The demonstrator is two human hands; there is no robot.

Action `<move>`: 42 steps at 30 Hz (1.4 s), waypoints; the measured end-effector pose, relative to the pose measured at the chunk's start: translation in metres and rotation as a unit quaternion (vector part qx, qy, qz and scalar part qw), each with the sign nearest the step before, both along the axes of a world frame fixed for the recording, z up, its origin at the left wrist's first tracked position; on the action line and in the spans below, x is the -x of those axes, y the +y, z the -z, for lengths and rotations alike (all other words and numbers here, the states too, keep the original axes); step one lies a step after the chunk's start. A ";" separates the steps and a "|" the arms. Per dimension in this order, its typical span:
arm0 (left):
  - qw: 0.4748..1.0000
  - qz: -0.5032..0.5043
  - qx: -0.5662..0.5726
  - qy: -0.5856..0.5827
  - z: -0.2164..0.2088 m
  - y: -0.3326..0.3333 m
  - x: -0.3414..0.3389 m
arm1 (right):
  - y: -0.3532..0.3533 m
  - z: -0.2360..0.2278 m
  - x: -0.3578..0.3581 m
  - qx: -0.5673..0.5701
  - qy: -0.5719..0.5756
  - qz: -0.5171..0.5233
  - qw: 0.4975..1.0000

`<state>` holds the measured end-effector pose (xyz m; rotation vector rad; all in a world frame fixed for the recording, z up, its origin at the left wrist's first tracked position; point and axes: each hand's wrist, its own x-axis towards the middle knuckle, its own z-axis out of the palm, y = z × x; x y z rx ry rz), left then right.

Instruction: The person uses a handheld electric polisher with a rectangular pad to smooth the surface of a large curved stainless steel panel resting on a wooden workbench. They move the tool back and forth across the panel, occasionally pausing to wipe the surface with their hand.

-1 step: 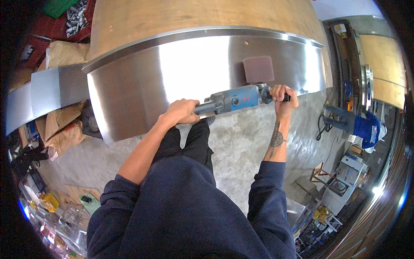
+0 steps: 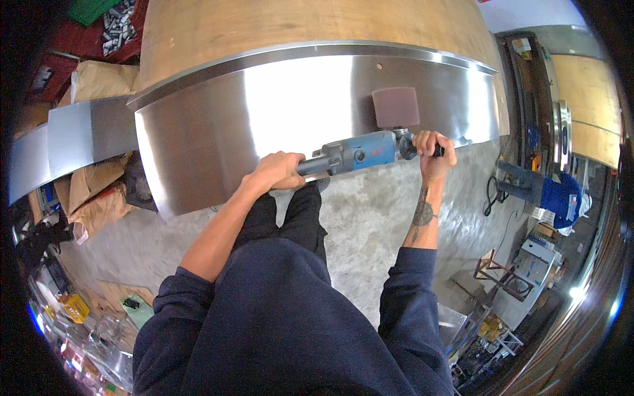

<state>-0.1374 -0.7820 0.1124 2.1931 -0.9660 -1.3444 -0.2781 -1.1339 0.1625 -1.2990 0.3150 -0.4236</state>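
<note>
A blue and grey handheld drum sander (image 2: 360,152) lies across the near side of a shiny sheet-metal panel (image 2: 198,119). Its reddish-brown abrasive drum (image 2: 396,107) is over the panel's right half and seems to rest on the metal. My left hand (image 2: 277,170) is wrapped round the rear handle, just past the panel's near edge. The fingers of my right hand (image 2: 436,152) close round the black side handle beside the sander's head. Whether the drum is spinning cannot be told.
The panel has a raised far lip and a small hole (image 2: 379,66), and lies on a wooden board (image 2: 317,23). Cardboard and metal sheets (image 2: 92,132) are stacked at left. Another person in blue (image 2: 561,199) is at right, near a cable (image 2: 490,195) on the concrete floor (image 2: 356,231).
</note>
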 end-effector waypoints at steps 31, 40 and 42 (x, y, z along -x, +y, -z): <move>0.998 -0.056 -0.001 -0.021 0.001 0.158 -0.021 | 0.144 0.004 -0.031 -0.001 -0.029 -0.029 0.999; 0.997 -0.078 -0.010 -0.011 0.002 0.213 -0.025 | 0.206 -0.002 -0.036 0.023 -0.036 -0.043 0.998; 0.997 -0.075 -0.021 -0.011 0.001 0.224 -0.027 | 0.217 -0.001 -0.037 0.022 -0.038 -0.051 0.998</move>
